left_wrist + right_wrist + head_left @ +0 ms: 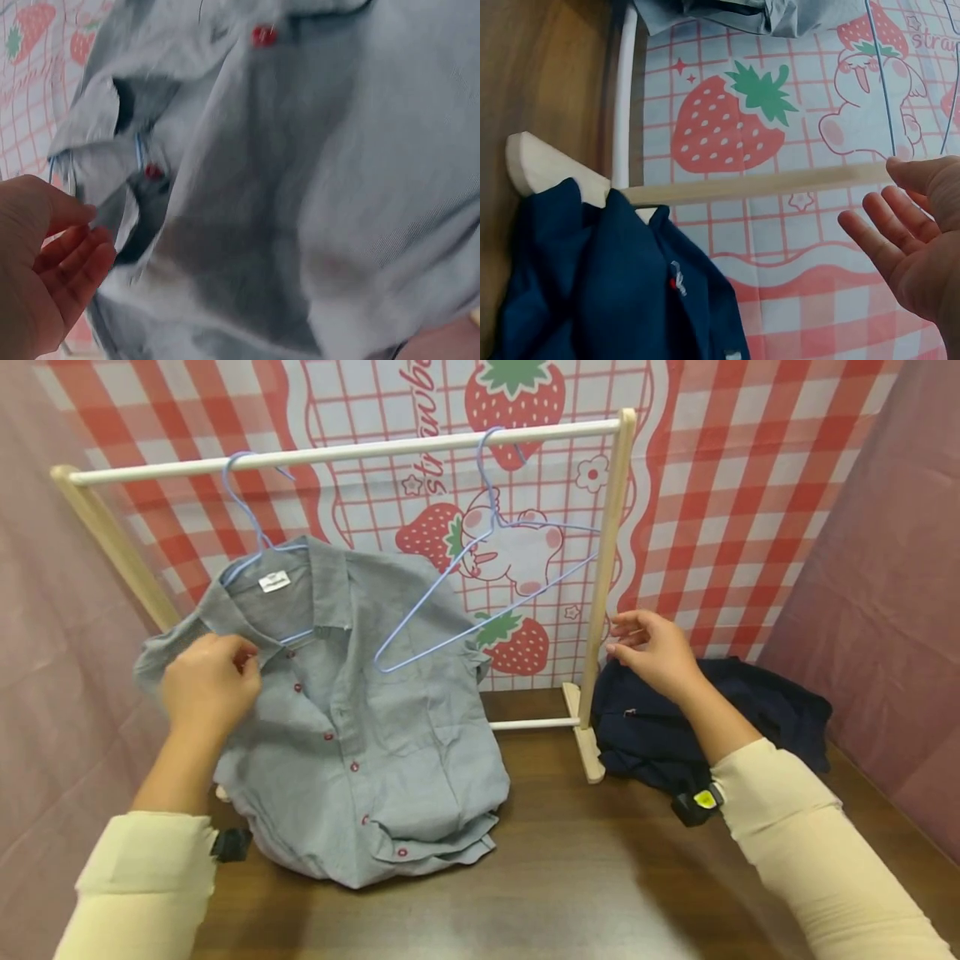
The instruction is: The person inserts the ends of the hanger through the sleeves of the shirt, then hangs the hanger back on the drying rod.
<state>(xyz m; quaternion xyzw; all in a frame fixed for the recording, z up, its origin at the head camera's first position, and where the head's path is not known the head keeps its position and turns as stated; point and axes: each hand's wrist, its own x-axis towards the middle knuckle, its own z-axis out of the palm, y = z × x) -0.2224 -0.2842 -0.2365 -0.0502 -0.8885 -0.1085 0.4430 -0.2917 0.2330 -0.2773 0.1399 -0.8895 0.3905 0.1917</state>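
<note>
- Left sleeve (127, 885) and right sleeve (817, 835), both cream, lie nearest the head camera, angled inward from the lower corners.
- Person's left hand (212, 685) is in front of a grey shirt (420, 727), near its collar (327, 589); its fingers are loosely bent, and no cloth shows between them and the thumb. Whether they brush the fabric cannot be told.
- Person's right hand (656, 652) is just beside the wooden right upright (606, 568), fingers loosely spread and holding nothing; contact with the wood cannot be told.
- Behind the left hand, the grey shirt hangs on a blue hanger (259, 535) hooked over the white rail (375, 447), its neck gaping.
- Farther right on that rail hangs 1 bare hanger (496, 523), a corner overlapping the shirt's front in the head view.
- Rumpled on the brown table (540, 852), near the upright's foot, lies a dark blue garment (765, 693).
- Likeliest trouble: a tug at the loose, askew collar might slide the shirt off its hanger.
- Sliding either hanger along the rail could snag the bare hanger's low corner on the shirt.
- Swung inward, the right hand could knock the upright and set the 2 hangers swaying.
</note>
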